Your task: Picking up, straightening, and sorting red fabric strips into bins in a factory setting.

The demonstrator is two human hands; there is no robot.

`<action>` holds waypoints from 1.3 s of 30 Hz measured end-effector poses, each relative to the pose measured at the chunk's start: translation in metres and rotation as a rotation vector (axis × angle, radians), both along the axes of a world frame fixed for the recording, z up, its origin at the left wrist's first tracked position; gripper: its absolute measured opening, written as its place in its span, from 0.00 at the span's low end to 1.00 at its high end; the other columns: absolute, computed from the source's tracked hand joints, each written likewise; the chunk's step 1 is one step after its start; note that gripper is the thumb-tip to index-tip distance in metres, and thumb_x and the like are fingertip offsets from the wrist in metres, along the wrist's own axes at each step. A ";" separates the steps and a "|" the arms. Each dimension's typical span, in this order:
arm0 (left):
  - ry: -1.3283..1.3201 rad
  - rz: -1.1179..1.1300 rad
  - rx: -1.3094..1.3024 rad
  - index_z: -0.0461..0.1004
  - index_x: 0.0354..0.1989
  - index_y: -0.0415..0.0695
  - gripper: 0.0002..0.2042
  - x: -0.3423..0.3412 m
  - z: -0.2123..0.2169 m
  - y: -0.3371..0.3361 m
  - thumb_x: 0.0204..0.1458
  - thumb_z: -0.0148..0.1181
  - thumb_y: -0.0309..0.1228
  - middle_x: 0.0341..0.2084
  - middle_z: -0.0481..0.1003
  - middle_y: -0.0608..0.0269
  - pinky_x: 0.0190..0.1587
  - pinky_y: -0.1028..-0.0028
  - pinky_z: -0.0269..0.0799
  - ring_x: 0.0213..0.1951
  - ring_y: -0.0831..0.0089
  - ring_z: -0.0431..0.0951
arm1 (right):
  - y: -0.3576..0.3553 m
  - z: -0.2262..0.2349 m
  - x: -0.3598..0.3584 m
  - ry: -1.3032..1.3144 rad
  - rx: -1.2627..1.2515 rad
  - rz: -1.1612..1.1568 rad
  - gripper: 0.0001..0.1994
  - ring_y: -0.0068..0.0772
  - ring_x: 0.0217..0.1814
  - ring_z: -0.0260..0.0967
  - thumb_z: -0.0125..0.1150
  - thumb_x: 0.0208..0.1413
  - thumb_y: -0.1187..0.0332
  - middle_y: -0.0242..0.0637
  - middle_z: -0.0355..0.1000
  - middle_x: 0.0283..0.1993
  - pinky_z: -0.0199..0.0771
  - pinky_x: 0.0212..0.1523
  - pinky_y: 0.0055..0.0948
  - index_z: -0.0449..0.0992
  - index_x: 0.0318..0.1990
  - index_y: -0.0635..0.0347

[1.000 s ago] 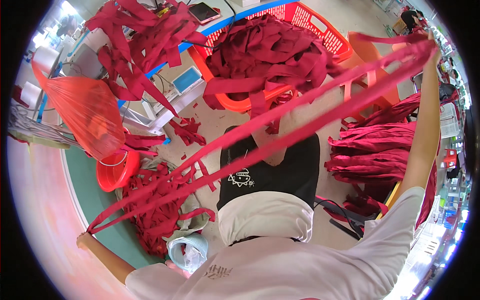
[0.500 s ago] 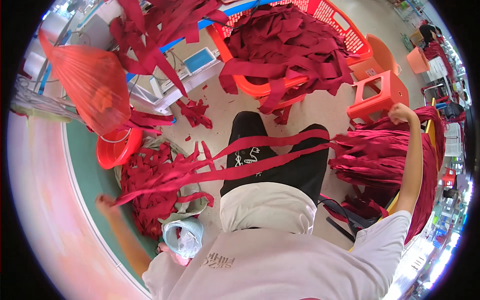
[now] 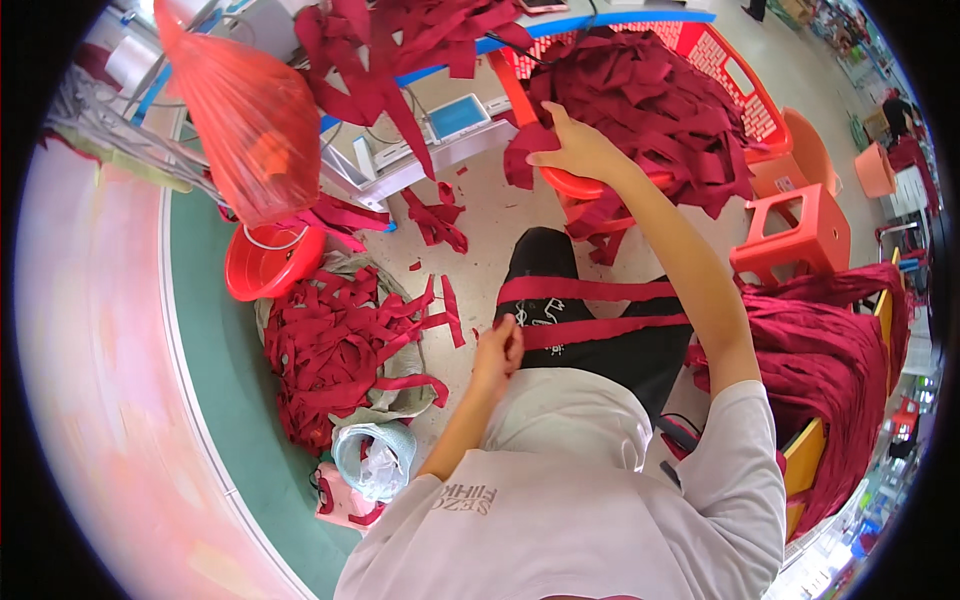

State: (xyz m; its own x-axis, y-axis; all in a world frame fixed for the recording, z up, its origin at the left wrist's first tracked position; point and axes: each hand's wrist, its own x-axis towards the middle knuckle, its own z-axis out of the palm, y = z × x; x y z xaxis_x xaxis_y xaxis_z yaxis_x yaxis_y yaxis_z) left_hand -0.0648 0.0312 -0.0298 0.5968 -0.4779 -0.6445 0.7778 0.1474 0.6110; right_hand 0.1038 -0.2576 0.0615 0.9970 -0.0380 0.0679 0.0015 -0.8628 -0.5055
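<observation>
The left hand (image 3: 498,355), at the centre of the frame, is curled closed on the left end of a red strip (image 3: 612,328). Two runs of this strip lie across the black trousers (image 3: 541,255), which support the slack. The right hand (image 3: 578,152), upper centre, is open above the basket (image 3: 767,127), whose walls contain heaped strips (image 3: 650,100); contact there cannot be confirmed.
</observation>
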 end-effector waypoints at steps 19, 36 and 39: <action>-0.069 0.142 -0.700 0.65 0.27 0.47 0.23 0.045 0.055 -0.046 0.65 0.38 0.52 0.11 0.51 0.76 0.17 0.80 0.45 0.12 0.83 0.47 | 0.052 0.135 -0.051 0.117 0.816 0.271 0.09 0.14 0.21 0.65 0.59 0.59 0.66 0.26 0.67 0.22 0.65 0.24 0.19 0.69 0.34 0.61; -0.328 0.332 -0.364 0.72 0.39 0.43 0.07 0.047 0.113 -0.063 0.60 0.56 0.33 0.35 0.72 0.70 0.33 0.80 0.65 0.32 0.84 0.69 | 0.039 0.008 -0.226 0.597 0.837 0.216 0.13 0.19 0.39 0.71 0.63 0.55 0.68 0.32 0.76 0.36 0.69 0.40 0.22 0.73 0.46 0.64; -0.414 0.236 -0.346 0.72 0.38 0.43 0.09 0.037 0.112 -0.069 0.60 0.56 0.36 0.35 0.74 0.69 0.36 0.80 0.65 0.34 0.84 0.69 | 0.047 -0.006 -0.221 0.556 0.982 0.145 0.22 0.20 0.52 0.66 0.65 0.53 0.69 0.29 0.71 0.48 0.65 0.54 0.22 0.67 0.54 0.66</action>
